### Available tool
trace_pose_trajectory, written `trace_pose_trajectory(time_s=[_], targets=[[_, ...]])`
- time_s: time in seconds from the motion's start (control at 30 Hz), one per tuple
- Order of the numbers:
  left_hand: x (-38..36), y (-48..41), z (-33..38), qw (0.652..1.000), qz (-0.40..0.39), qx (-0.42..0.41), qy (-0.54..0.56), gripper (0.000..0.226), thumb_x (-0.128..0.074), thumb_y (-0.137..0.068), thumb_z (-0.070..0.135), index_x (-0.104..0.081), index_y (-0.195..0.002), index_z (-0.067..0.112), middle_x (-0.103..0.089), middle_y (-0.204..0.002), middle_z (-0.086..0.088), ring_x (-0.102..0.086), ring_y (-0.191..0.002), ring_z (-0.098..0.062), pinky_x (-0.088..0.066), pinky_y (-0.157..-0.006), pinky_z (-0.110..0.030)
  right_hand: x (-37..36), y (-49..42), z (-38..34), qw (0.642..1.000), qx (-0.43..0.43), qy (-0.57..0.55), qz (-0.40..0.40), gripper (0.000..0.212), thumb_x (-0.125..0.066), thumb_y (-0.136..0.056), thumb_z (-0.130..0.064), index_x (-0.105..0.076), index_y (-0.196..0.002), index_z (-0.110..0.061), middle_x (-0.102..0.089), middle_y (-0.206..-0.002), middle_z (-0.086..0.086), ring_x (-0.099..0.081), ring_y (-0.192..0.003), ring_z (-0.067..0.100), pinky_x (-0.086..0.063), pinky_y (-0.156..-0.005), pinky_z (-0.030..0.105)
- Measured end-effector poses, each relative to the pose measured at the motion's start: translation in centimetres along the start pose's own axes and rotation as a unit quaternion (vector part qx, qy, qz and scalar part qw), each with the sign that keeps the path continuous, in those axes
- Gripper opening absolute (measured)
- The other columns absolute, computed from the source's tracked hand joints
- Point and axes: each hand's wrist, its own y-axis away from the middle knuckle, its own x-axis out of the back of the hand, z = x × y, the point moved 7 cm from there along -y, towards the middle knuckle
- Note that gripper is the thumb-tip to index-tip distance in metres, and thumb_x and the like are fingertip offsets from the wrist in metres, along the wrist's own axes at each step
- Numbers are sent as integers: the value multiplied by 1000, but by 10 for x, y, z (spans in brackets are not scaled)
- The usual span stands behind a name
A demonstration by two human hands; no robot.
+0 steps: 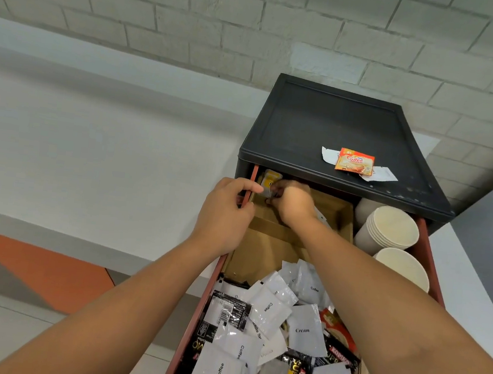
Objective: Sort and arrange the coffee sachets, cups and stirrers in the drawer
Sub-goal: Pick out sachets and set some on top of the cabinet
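At the drawer's (432,263) back, right hand (294,204) fingers (276,187) pinch a glossy sachet (271,180); left hand (226,215) seemingly grips the rim.

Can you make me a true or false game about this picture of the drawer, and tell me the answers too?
1. An orange sachet lies on top of the black cabinet. True.
2. The paper cups are on the left side of the drawer. False: they are on its right side.
3. The left hand and the right hand are both at the back of the drawer, next to a yellow sachet. True.
4. The white sachets all say "Tea". False: the labels that can be read say "Coffee" or "Cream".
5. The drawer is closed. False: it is pulled open.
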Motion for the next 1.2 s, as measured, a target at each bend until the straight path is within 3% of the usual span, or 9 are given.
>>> trace_pose_trajectory(time_s=[0.17,0.33,0.5,0.63,0.77,0.9,1.03,1.13,1.2], targets=[[0,-1,0,1000,1,0,-1,31,-57,-96,12,-58,-105,42,-49,-118,12,-51,-89,1,-36,-70,-6,22,34,-5,995,63,-2,74,26,-66,-91,-25,-65,-117,-21,-65,-111,4,-60,-101,20,-52,-84,28],[0,1,2,1000,4,-7,-8,29,-57,-96,11,-59,-106,38,-50,-119,10,-53,-91,-5,-36,-70,-5,38,84,-7,988,137,-6,66,19,-67,-90,-21,-68,-108,-19,-56,-102,-3,-56,-91,11,-47,-77,21],[0,1,3,1000,4,-5,-6,30,-56,-96,10,-60,-106,38,-49,-116,12,-51,-87,2,-36,-66,-6,42,148,-4,978,201,-33,-36,8,-69,-88,-30,-70,-90,-22,-61,-85,-11,-57,-77,5,-48,-69,23],[1,0,4,1000,4,-8,-2,32,-56,-95,8,-61,-104,38,-50,-112,9,-53,-84,-3,-38,-67,-9,23,188,4,972,194,-60,-121,23,-73,-82,-43,-67,-94,-25,-63,-86,-13,-57,-77,1,-49,-70,19],[0,1,6,1000,8,-7,-5,30,-56,-96,9,-61,-104,37,-51,-113,9,-56,-94,-12,-40,-70,-10,8,206,8,974,192,-62,-104,50,-80,-72,-47,-55,-109,-24,-48,-97,-12,-47,-76,-1,-38,-66,15],[0,3,9,1000,10,-10,-19,28,-55,-97,10,-59,-105,36,-53,-116,7,-56,-99,-14,-43,-75,-15,3,210,9,975,179,-94,-92,58,-86,-68,-38,-51,-112,-25,-42,-102,-11,-44,-77,-1,-33,-63,10],[3,3,11,999,11,-16,-46,25,-57,-96,11,-62,-109,32,-56,-122,1,-56,-104,-16,-40,-75,-12,8,211,11,969,157,-157,-105,49,-85,-72,-20,-54,-108,-27,-51,-95,-10,-45,-71,0,-39,-60,6],[12,9,29,981,40,-95,-164,21,-65,-94,21,-66,-115,23,-58,-126,-3,-50,-117,-22,-34,-91,-22,25,210,13,961,154,-206,-103,37,-77,-80,-15,-56,-106,-30,-55,-92,-8,-50,-76,4,-47,-67,14],[15,20,53,964,51,-190,-177,22,-67,-92,31,-68,-112,22,-61,-118,2,-50,-113,-17,-35,-90,-26,39,209,14,955,166,-225,-100,35,-76,-82,-15,-56,-105,-32,-61,-96,-5,-56,-81,9,-51,-72,23]])
